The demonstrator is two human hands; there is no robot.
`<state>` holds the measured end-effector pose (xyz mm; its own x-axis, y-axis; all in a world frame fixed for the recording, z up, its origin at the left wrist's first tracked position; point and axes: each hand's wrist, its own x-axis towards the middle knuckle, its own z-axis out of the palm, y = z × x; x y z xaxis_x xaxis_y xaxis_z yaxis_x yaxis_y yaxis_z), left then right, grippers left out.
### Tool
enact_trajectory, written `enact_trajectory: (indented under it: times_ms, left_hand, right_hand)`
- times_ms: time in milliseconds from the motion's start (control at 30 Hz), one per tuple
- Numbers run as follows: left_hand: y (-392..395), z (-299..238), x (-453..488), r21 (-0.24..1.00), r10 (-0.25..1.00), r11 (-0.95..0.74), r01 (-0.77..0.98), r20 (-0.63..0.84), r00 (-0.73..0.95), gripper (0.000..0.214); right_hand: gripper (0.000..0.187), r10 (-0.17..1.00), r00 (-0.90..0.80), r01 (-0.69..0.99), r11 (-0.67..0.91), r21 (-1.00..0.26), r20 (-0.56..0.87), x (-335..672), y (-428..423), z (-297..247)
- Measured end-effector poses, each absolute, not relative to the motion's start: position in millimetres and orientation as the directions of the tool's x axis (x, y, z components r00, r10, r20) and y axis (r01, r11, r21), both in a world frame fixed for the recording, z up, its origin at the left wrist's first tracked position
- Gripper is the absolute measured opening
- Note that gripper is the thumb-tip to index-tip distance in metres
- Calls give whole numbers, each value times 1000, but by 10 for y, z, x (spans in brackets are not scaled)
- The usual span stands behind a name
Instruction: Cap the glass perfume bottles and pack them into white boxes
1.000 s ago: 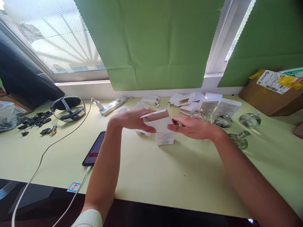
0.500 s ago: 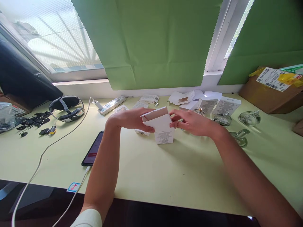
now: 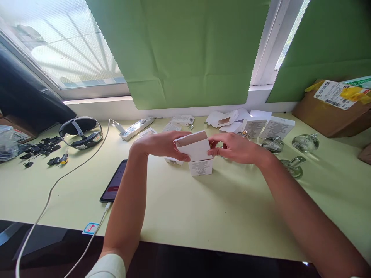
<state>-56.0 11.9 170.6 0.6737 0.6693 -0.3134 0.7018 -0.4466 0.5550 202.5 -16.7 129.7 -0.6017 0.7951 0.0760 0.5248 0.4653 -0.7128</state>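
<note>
Over the middle of the table a white cardboard box (image 3: pixel 193 150) stands tilted, its top open and its brown inside showing. Below its blank front panel is a part with small printed text (image 3: pixel 200 168). I cannot tell whether both belong to one box. My left hand (image 3: pixel 169 146) grips the left side, thumb on the front. On the right side, my right hand (image 3: pixel 228 148) pinches the edge between thumb and fingers. A small white carton with a barcode (image 3: pixel 174 161) lies partly hidden beneath my left hand. Glass bottles (image 3: pixel 292 166) lie to the right of my right hand.
White cartons (image 3: pixel 276 128) and unfolded card (image 3: pixel 223 117) lie at the back right, beside a brown parcel (image 3: pixel 333 110). On the left are a phone (image 3: pixel 116 183) on a white cable, a power strip (image 3: pixel 136 128), a headset (image 3: pixel 81 133), a screwdriver (image 3: pixel 64 157) and black parts (image 3: pixel 42 148).
The blank upper part of the box has shifted slightly, its front panel now sitting straighter over the printed part. Both hands keep their hold, in nearly the same place.
</note>
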Motion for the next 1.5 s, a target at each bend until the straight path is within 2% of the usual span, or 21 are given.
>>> enact_trajectory:
  times_ms: [467, 733, 900, 1200, 1500]
  left_hand:
    - [105, 1708, -543, 537, 672, -468, 702, -301, 677, 63]
    - [106, 1710, -557, 560, 672, -433, 707, -322, 666, 62]
    - [111, 1713, -559, 537, 692, -450, 714, -295, 658, 64]
    - [123, 1677, -587, 515, 704, -463, 722, -282, 652, 70]
    - [90, 1714, -580, 466, 723, -476, 746, -276, 634, 71]
  right_hand:
    - [44, 814, -579, 529, 414, -741, 42, 2036, -170, 1317]
    - [37, 819, -571, 544, 424, -724, 50, 2024, -180, 1315]
    - [39, 836, -549, 571, 387, -724, 14, 2021, -174, 1292]
    - [40, 800, -600, 523, 394, -756, 1, 2017, -164, 1269]
    - [33, 798, -603, 522, 414, -746, 22, 2018, -187, 1295]
